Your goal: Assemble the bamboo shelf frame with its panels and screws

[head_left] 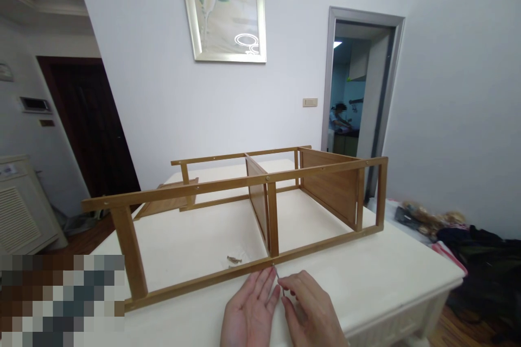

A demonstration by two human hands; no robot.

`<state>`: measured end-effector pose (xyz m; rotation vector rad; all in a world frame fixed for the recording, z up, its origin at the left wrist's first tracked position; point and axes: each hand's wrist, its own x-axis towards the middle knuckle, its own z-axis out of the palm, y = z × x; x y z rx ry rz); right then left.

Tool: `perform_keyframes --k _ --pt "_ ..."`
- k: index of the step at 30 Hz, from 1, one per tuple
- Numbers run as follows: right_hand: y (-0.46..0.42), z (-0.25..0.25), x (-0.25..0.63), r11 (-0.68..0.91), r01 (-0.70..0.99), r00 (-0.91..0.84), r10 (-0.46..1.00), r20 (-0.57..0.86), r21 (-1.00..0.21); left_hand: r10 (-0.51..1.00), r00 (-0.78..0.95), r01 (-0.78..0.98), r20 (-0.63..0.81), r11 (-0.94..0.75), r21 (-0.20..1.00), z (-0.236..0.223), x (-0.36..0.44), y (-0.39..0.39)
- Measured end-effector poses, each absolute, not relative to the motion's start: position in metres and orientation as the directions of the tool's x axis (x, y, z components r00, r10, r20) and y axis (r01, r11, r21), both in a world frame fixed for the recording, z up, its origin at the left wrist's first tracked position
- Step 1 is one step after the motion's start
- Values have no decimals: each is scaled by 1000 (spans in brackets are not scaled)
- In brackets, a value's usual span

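A wooden shelf frame (228, 180) lies on its side on the white table (195, 314). Between the fingers and thumb of my right hand (311, 309) is a thin bent metal Allen key (278, 275), its tip at the lower rail (203, 281) just below the middle upright (272, 219). My left hand (250, 309) rests palm up beside it, fingers stretched out, with the fingertips close to the key's tip. Whether they touch it cannot be made out. Several small screws (234, 259) lie on a clear plastic bag inside the frame.
A loose wooden panel (166, 200) lies at the table's far left. Two shelf panels, one in the middle (257, 198) and one at the right (329, 184), stand upright within the frame. Clothes and bags (480, 260) are heaped right of the table. A person (342, 118) is beyond the doorway.
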<state>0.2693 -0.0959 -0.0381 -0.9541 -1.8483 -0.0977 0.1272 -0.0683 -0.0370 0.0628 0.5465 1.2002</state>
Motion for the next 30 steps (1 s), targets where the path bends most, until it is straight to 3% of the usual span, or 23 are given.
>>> perform_keyframes --k 17,30 --pt "-91 -42 271 623 727 -167 567 807 -288 895 233 -855 -381 375 357 -29 130 -66" --pt "-90 -42 267 553 708 -35 648 760 -439 894 223 -865 -388 365 344 -25 131 -70"
